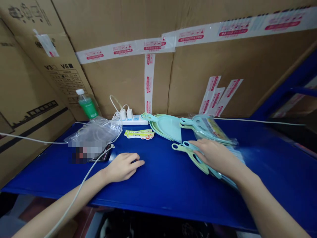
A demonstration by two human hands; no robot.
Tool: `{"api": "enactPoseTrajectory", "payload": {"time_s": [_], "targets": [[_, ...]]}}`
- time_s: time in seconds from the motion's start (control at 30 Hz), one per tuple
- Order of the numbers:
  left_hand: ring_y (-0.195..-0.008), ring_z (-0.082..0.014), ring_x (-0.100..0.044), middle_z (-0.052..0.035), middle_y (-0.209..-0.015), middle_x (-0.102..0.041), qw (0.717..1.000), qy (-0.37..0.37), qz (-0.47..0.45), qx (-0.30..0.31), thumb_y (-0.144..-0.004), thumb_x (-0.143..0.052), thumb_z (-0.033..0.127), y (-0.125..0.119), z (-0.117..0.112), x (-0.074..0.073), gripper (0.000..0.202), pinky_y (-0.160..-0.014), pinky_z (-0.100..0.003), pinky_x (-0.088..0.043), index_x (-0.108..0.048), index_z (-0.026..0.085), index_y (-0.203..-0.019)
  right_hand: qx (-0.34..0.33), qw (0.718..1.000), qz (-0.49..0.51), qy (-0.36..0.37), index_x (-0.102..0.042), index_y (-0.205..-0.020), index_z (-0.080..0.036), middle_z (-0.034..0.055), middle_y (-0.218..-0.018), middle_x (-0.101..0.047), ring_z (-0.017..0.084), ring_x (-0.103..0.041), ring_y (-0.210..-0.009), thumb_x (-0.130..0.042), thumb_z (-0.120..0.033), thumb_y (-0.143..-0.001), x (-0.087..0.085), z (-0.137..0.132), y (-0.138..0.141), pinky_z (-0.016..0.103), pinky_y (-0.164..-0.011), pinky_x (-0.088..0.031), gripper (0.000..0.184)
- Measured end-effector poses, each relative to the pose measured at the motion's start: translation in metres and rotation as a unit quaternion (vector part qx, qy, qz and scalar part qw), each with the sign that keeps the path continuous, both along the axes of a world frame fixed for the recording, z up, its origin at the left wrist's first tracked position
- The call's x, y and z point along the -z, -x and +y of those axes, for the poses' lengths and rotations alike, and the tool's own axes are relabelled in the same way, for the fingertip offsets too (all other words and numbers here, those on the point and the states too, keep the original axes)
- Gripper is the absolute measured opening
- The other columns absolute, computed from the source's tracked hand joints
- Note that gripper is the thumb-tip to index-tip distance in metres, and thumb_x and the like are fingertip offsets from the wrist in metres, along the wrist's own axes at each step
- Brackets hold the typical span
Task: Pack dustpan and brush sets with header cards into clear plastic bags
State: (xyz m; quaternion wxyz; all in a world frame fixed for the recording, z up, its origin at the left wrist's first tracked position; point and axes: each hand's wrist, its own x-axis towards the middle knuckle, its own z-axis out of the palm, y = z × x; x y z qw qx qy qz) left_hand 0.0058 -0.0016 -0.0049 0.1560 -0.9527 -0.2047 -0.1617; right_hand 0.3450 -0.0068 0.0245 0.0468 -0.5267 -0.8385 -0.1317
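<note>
Blue covers the whole table (160,185), and both bare hands lie on it. The right hand (215,155) rests palm down, fingers spread fairly wide, on a stack of pale green and light blue plastic dustpans (198,160) wrapped in clear film; the looped handles stick out to the left from under the fingers, and the stack runs back beneath the wrist. The left hand (123,167) lies flat on the bare tabletop, fingers loosely curled and holding nothing, well apart from the stack.

Behind the right hand sits a second pile of dustpans in film (210,129), and just left of it a bare mint-coloured dustpan (165,127) lies open side up. A few printed paper labels (140,134) lie beside that one. Further left, a white power strip (131,119) with two chargers plugged in stands against the cardboard boxes (123,82) that wall in the back. A crumpled clear plastic bag (95,135) lies near the left hand, over a dark, blurred object. A white cable (81,185) crosses the left forearm. A green bottle (86,105) leans in the corner.
</note>
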Motion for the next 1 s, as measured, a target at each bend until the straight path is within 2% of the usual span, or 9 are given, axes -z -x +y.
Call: {"api": "enactPoseTrajectory", "payload": {"time_s": [0.1,0.17,0.3,0.43,0.5,0.57,0.67,0.77,1.0], "targets": [[-0.076,-0.0177,-0.064,-0.0063,-0.094,-0.062,0.998,-0.009,0.059,-0.019,-0.09,-0.04,0.01,-0.011,-0.001,0.0,0.031,-0.066,-0.027,-0.052,-0.057,0.017,-0.115,0.002,0.999,-0.034,-0.018,-0.07,-0.103,-0.017,0.009,-0.078,-0.071,0.024,-0.067,-0.071,-0.051,-0.009,-0.083,-0.002,-0.004,0.008,0.03,-0.06,-0.049,0.029],[-0.079,-0.0182,-0.065,-0.0069,-0.097,-0.063,0.995,0.013,0.085,-0.045,-0.091,-0.042,0.011,-0.021,-0.001,-0.003,0.031,-0.067,-0.027,-0.053,-0.056,0.017,-0.118,-0.002,0.999,-0.04,-0.024,-0.07,-0.104,-0.016,0.0092,-0.076,-0.069,0.024,-0.065,-0.072,-0.051,-0.008,-0.083,-0.002,-0.005,0.013,0.029,-0.061,-0.046,0.029],[-0.086,-0.0186,-0.067,-0.0077,-0.11,-0.062,0.981,0.077,0.088,-0.157,-0.094,-0.043,0.015,-0.056,0.004,-0.008,0.035,-0.07,-0.028,-0.055,-0.05,0.019,-0.129,-0.027,0.999,-0.019,-0.039,-0.067,-0.113,-0.01,0.0123,-0.079,-0.064,0.026,-0.061,-0.078,-0.048,-0.01,-0.087,0.0,-0.005,0.018,0.031,-0.066,-0.043,0.032],[-0.108,-0.0259,-0.063,-0.0182,-0.13,-0.054,0.974,0.064,0.06,-0.209,-0.095,-0.038,0.01,-0.101,0.025,-0.01,0.043,-0.081,-0.034,-0.055,-0.041,0.011,-0.137,-0.071,0.996,0.001,-0.057,-0.065,-0.115,-0.008,0.0126,-0.08,-0.062,0.025,-0.057,-0.076,-0.043,-0.01,-0.089,0.006,-0.001,0.021,0.032,-0.066,-0.04,0.035],[-0.117,-0.0253,-0.058,-0.0185,-0.138,-0.049,0.974,0.058,0.049,-0.213,-0.096,-0.036,0.008,-0.119,0.039,-0.01,0.043,-0.087,-0.034,-0.054,-0.041,0.013,-0.138,-0.084,0.995,-0.002,-0.059,-0.065,-0.116,-0.009,0.0117,-0.081,-0.062,0.025,-0.056,-0.076,-0.042,-0.01,-0.089,0.009,0.0,0.023,0.032,-0.067,-0.039,0.035],[-0.117,-0.023,-0.058,-0.0152,-0.133,-0.054,0.976,0.059,0.049,-0.205,-0.095,-0.037,0.006,-0.13,0.051,-0.011,0.039,-0.088,-0.033,-0.053,-0.048,0.014,-0.131,-0.099,0.993,-0.006,-0.061,-0.065,-0.115,-0.011,0.0108,-0.081,-0.061,0.024,-0.056,-0.077,-0.043,-0.01,-0.089,0.012,-0.001,0.025,0.032,-0.067,-0.039,0.034],[-0.107,-0.0213,-0.062,-0.0105,-0.106,-0.066,0.978,0.062,0.055,-0.189,-0.093,-0.044,0.006,-0.136,0.062,-0.014,0.025,-0.084,-0.029,-0.052,-0.062,0.014,-0.109,-0.117,0.991,-0.013,-0.065,-0.064,-0.116,-0.012,0.0097,-0.081,-0.062,0.023,-0.055,-0.076,-0.042,-0.008,-0.09,0.017,-0.003,0.028,0.031,-0.068,-0.04,0.035],[-0.097,-0.0208,-0.063,-0.0085,-0.092,-0.066,0.981,0.059,0.052,-0.177,-0.092,-0.049,0.007,-0.136,0.068,-0.017,0.019,-0.079,-0.027,-0.051,-0.066,0.014,-0.099,-0.127,0.989,-0.019,-0.075,-0.063,-0.119,-0.012,0.0094,-0.084,-0.063,0.021,-0.055,-0.077,-0.041,-0.003,-0.088,0.022,-0.005,0.032,0.03,-0.07,-0.041,0.039],[-0.084,-0.0195,-0.063,-0.0059,-0.082,-0.063,0.986,0.045,0.037,-0.155,-0.092,-0.049,0.01,-0.132,0.071,-0.021,0.02,-0.069,-0.026,-0.046,-0.069,0.014,-0.09,-0.13,0.985,-0.043,-0.101,-0.065,-0.116,-0.012,0.0102,-0.082,-0.063,0.022,-0.056,-0.077,-0.04,0.004,-0.079,0.031,-0.005,0.035,0.031,-0.068,-0.04,0.047]]}}
